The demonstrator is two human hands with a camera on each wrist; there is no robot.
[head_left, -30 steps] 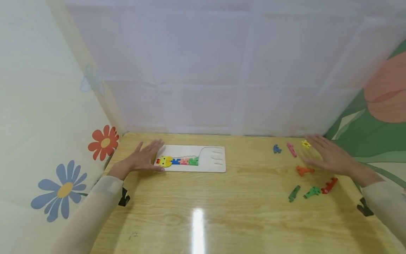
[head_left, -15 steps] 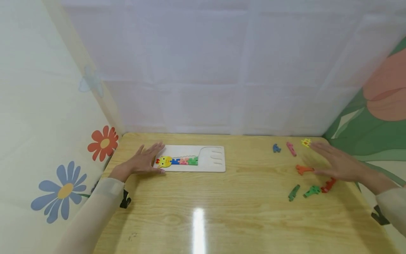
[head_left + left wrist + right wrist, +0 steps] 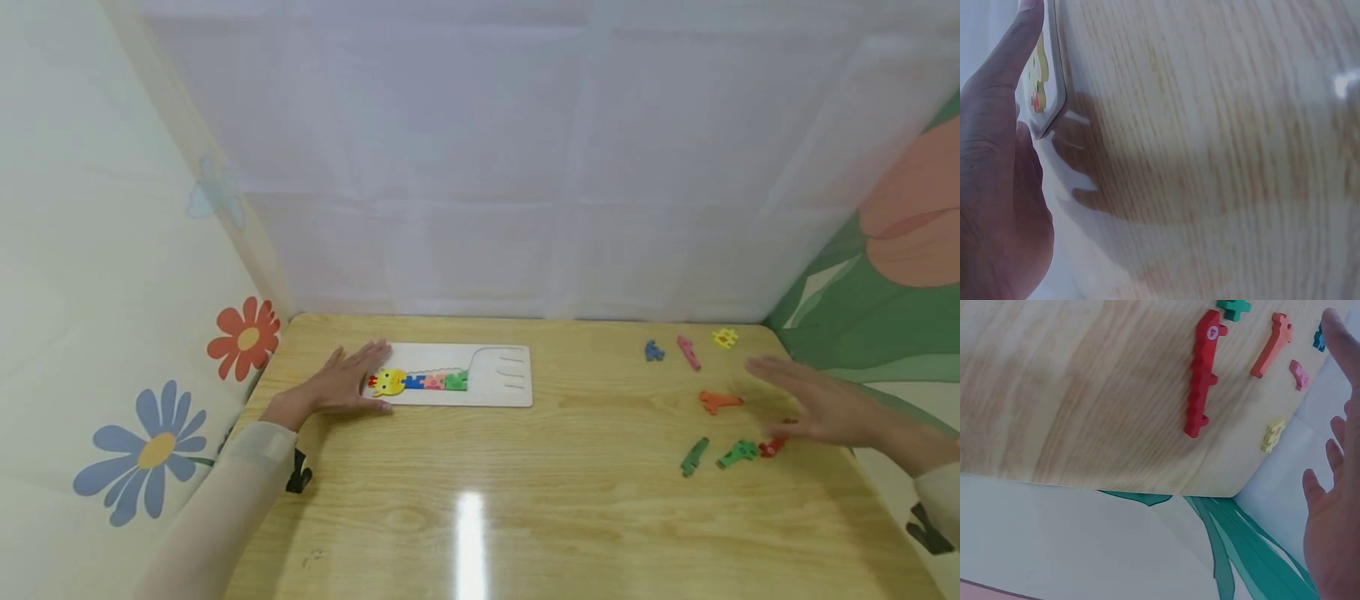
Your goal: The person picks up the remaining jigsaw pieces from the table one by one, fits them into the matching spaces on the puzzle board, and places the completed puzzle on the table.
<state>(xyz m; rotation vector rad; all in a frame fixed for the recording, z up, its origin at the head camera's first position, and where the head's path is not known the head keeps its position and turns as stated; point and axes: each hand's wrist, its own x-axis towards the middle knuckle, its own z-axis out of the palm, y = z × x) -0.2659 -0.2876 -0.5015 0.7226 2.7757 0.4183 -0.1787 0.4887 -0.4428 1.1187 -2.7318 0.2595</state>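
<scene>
A white giraffe puzzle board (image 3: 498, 367) lies at the table's left, with its yellow head piece (image 3: 388, 382) and blue, pink and green neck pieces (image 3: 456, 380) set in the grooves. Around the board's left end my left hand (image 3: 337, 383) rests, fingers stretched along the far side and thumb at the near edge. My right hand (image 3: 832, 404), thumb and fingers spread and holding nothing, hovers at the right over the red puzzle piece (image 3: 1200, 381) and partly covers it in the head view. Just left of that hand is an orange puzzle piece (image 3: 720, 402).
Other loose pieces lie on the wooden table (image 3: 585, 500): yellow (image 3: 724, 337), pink (image 3: 688, 352) and blue (image 3: 654, 350) near the back, green (image 3: 738, 453) and dark green (image 3: 694, 457) nearer. A white curtain (image 3: 450, 208) stands behind; flowered cloths flank both sides.
My right hand has moved right and toward the near side, away from the yellow piece to above the red one. My left hand and the board have stayed nearly still.
</scene>
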